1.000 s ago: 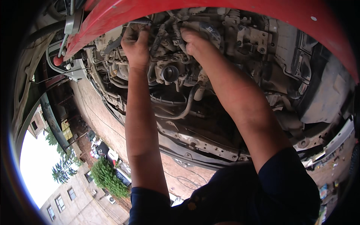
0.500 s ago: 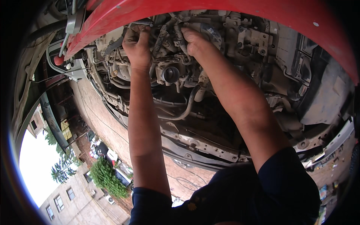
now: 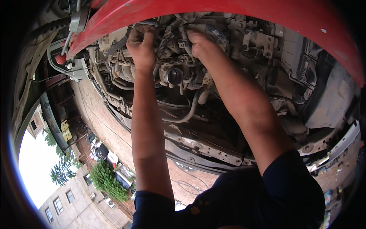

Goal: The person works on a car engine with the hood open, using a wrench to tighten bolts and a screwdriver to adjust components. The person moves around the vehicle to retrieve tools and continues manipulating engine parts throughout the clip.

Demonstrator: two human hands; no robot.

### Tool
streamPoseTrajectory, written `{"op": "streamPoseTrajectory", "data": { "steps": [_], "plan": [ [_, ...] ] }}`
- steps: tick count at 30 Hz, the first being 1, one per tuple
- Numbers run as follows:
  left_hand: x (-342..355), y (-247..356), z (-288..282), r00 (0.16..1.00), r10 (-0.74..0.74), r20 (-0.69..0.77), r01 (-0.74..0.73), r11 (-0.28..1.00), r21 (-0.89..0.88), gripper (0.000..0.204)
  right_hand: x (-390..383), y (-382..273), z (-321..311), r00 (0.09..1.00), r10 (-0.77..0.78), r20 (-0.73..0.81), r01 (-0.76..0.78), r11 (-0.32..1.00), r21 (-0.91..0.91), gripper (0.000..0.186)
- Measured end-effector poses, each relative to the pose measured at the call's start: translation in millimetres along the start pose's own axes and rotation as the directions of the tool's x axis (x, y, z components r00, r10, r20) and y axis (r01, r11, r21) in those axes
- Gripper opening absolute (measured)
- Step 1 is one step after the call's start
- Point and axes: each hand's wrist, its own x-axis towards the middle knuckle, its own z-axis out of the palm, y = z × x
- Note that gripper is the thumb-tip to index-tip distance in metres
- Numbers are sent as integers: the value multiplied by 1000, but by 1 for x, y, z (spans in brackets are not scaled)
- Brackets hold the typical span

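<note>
1. Two ribbed conduits (image 3: pixel 165 42) run near each other through the upper middle of the engine (image 3: pixel 127 72), between the person's two hands.
2. Both look grey-brown with dust and closely ringed along their length. The left one slants, its top leaning right; the right one stands steeper, passing just beside the right hand.
3. One dark ribbed piece (image 3: pixel 148 23) lies crosswise at the fingertips of the left hand (image 3: pixel 142 44).
4. That hand's fingers are curled, the thumb near them, leaving a narrow gap; I cannot tell whether they close on the dark piece.
5. The right hand (image 3: pixel 200 44) has bent fingers reaching in beside the right conduit. Its fingertips are hidden, so I cannot tell what it holds.
6. One round bore (image 3: pixel 174 76), metal-rimmed and dark inside, faces out below the conduits, between the forearms.
7. One dark rounded part (image 3: pixel 217 33), just beyond the right hand, bears a pale bluish marking too small to read.
8. One curved hose (image 3: pixel 192 108) bends below the bore, toward the right.
9. One red panel (image 3: pixel 228 7) arches over the top, with one pale spot at its right; one red knob (image 3: pixel 61 59) sits at its left end.
10. Lower left, outdoors: one grey building (image 3: pixel 82 210) with several windows, and one green shrub (image 3: pixel 108 181).
</note>
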Motion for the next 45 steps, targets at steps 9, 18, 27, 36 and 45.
{"op": "streamPoseTrajectory", "data": {
  "steps": [9, 18, 27, 36, 45],
  "plan": [
    [-1, 5, 1, 1000, -25, -7, 26, 999, 43, 8, 34, 11, -24, 995, -79, -67, 82, 996, 43, 19],
    [-8, 4, -3, 999, -4, -33, 3, 1000, -25, 8, 12, 17, -8, 997, -58, -60, 56, 998, -38, 21],
    [2, 4, 6, 997, -58, -46, 56, 998, -36, 3, -7, -4, 11, 997, -73, -35, 69, 994, -85, 23],
    [-1, 0, -2, 985, -135, -103, 110, 969, -222, 3, -3, 0, 16, 996, -86, -31, 82, 991, -105, 27],
    [-7, 0, -7, 982, -166, -93, 141, 963, -228, 3, -2, 2, 14, 1000, -15, -11, 13, 994, -110, 27]
  ]
}}
